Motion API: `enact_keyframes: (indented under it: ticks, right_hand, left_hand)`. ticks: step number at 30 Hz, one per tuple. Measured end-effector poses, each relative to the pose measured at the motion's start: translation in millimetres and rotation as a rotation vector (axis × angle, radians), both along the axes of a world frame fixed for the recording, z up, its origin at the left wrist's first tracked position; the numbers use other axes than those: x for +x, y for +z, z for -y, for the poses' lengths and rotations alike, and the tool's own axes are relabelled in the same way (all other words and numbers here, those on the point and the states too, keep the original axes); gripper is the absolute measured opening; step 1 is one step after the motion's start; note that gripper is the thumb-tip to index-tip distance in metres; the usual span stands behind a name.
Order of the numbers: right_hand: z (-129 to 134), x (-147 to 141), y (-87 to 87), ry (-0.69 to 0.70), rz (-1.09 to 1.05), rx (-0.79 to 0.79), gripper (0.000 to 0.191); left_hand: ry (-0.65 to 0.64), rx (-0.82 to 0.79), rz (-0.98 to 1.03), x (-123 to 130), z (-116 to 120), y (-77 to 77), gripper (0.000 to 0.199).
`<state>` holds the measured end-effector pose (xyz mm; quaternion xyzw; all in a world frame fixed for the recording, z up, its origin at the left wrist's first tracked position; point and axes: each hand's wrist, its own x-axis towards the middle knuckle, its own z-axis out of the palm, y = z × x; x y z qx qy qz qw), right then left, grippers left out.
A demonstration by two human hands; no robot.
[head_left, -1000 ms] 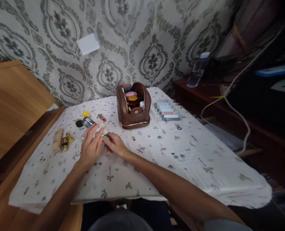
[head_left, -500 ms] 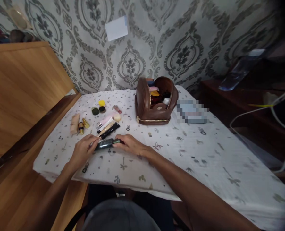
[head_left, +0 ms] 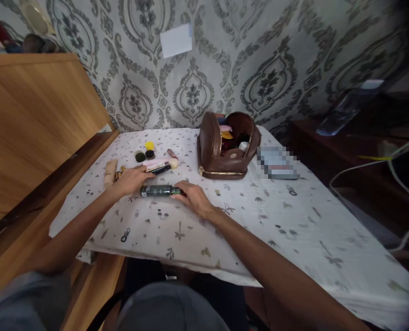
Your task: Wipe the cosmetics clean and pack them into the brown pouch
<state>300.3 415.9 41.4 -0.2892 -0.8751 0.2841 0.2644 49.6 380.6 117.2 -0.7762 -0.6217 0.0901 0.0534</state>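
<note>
A dark bottle [head_left: 157, 191] lies on its side on the patterned white cloth, and my right hand [head_left: 192, 197] grips its green-black cap end. My left hand [head_left: 132, 180] is behind and left of the bottle, its fingers at the near end of a black tube [head_left: 162, 169]; their grip is too small to make out. Around it lie a brush with a pale round tip [head_left: 173, 163] and a beige tube [head_left: 110, 172]. Two dark round pots, the nearer one [head_left: 140, 156], stand near a yellow item [head_left: 149, 145].
A brown cosmetic bag [head_left: 223, 162], unzipped and holding several items, stands at the back of the table. Right of it is a blurred flat object [head_left: 278, 162]. A wooden panel [head_left: 42, 124] borders the left; a clear bottle [head_left: 349, 108] and white cable [head_left: 406, 193] are at the right.
My left hand has let go of the dark bottle and moved back to the black tube. The bottle lies farther back, with my right hand still on its cap end. The view has shifted slightly.
</note>
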Motion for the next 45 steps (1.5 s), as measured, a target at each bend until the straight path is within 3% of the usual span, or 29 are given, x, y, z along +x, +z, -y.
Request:
enact_keyframes:
  ticks: [5,9,11,13,16,22,27,34,38,40,43,45]
  right_hand:
    - [-2,0,0.9,-0.093,0.134,0.054,0.02]
    - [-1,-1,1.7,-0.048,0.202,0.105,0.023]
    - [0,-2,1.2,-0.054,0.22,0.117,0.024]
    - [0,-2,0.1,-0.065,0.224,0.113,0.023]
    - [-1,-2,-1.9,-0.05,0.192,0.1,0.02]
    - [-1,-2,-2.3,-0.028,0.141,0.074,0.013]
    - [-1,-1,0.0,-0.017,0.142,0.04,0.015]
    - [1,3,1.5,0.041,0.095,0.034,0.024]
    - [1,3,0.7,0.053,0.068,0.024,0.021]
    - [1,2,0.1,0.056,0.052,0.008,0.018]
    - [0,0,-0.8,0.051,0.032,-0.021,0.014]
    - [0,-1,-1.2,0.057,0.022,-0.037,0.008]
  left_hand:
    - [0.08,0.279,0.402,-3,0,-7.5,0.031]
    - [-0.05,0.451,0.584,40,13,-19.4,0.028]
    - [-0.163,0.413,0.517,66,19,-28.7,0.028]
    - [-0.231,0.387,0.318,85,23,-38.9,0.031]
    - [-0.246,0.411,0.15,90,25,-50.8,0.036]
    - [-0.149,0.458,0.182,49,23,-58.3,0.034]
    - [-0.027,0.439,0.427,12,26,-63.6,0.037]
    - [0.044,0.476,0.553,-1,28,-68.2,0.027]
    - [0.045,0.601,0.526,16,29,-57.2,0.029]
    - [-0.017,0.625,0.466,34,30,-50.7,0.026]
    - [-0.176,0.556,0.346,65,30,-46.7,0.022]
    - [-0.215,0.495,0.226,80,28,-48.4,0.022]
